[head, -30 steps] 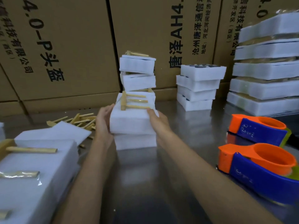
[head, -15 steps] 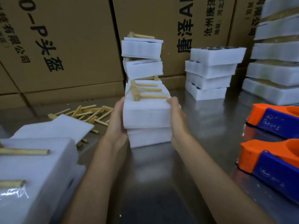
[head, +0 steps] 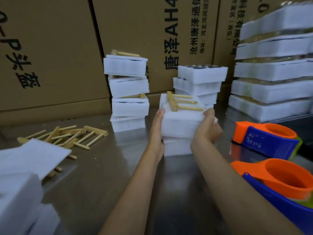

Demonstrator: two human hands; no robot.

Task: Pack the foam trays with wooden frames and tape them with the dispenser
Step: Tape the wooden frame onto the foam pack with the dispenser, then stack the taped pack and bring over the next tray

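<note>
Foam trays (head: 179, 122) | right hand (head: 207, 128) fingers hidden behind | dispenser (head: 288, 187) cropped

- A held foam tray stack (head: 179, 131) sits mid-table (head: 169, 192), a wooden frame (head: 182, 103) on top.
- Left of it: a leaning tray tower (head: 127, 92), with loose frames (head: 67, 136) farther left.
- Behind it: a shorter tray pile (head: 199, 82).
- Right of it: two tape dispensers (head: 265, 141), with taped packs (head: 274, 73) behind them.
- Cardboard boxes (head: 50, 48) stand behind all.
</note>
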